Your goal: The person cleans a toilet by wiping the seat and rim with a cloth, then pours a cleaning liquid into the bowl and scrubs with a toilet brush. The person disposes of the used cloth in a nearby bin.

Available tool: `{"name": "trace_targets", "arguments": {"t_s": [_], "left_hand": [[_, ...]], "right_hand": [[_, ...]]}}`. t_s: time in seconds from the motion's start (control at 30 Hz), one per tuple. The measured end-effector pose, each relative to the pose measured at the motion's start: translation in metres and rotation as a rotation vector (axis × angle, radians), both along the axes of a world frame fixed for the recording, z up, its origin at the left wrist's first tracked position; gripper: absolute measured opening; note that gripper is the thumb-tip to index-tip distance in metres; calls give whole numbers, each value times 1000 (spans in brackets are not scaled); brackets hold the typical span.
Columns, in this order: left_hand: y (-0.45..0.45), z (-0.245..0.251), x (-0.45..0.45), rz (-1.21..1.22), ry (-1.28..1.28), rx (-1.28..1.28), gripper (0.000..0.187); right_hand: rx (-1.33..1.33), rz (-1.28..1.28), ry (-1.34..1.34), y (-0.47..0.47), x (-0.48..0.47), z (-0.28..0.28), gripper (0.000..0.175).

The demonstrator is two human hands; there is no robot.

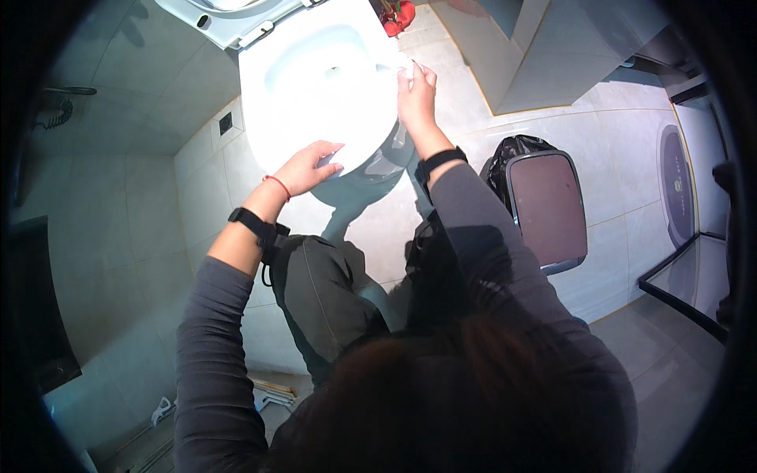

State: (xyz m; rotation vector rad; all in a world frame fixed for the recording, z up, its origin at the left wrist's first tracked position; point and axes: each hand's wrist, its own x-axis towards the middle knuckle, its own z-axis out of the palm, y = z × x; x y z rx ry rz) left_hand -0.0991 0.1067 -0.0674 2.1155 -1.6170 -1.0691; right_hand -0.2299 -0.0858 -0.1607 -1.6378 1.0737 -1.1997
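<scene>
A white toilet bowl (260, 127) stands before me, its rim and inside glaring in bright light. My left hand (310, 165) lies at the bowl's front rim, thumb and fingers apart. At the right side of the rim, my right hand (418, 97) pinches a small white wipe or tissue (405, 66), partly lost in the glare. Behind the bowl, the raised toilet seat or lid (222, 26) shows its hinge mounts. Black straps circle both my wrists.
A lidded trash bin (550, 207) with a black bag stands on the tiled floor to the right. Further right are an oval mat (677, 186) and a black-framed edge (680, 295). A cabinet-like block (526, 65) juts in at upper right. Something red (397, 18) lies behind the bowl.
</scene>
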Motion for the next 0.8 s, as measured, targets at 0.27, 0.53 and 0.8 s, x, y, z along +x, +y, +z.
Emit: {"name": "trace_targets", "arguments": {"t_s": [0.27, 0.53, 0.8], "left_hand": [[2, -4, 9, -113, -138, 81, 53], [-13, 15, 2, 5, 153, 116, 54], [-60, 5, -24, -50, 23, 4, 70]], "right_hand": [[372, -227, -118, 60, 24, -101, 38], [983, -360, -56, 71, 31, -172, 40], [477, -196, -440, 39, 25, -69, 32]]}}
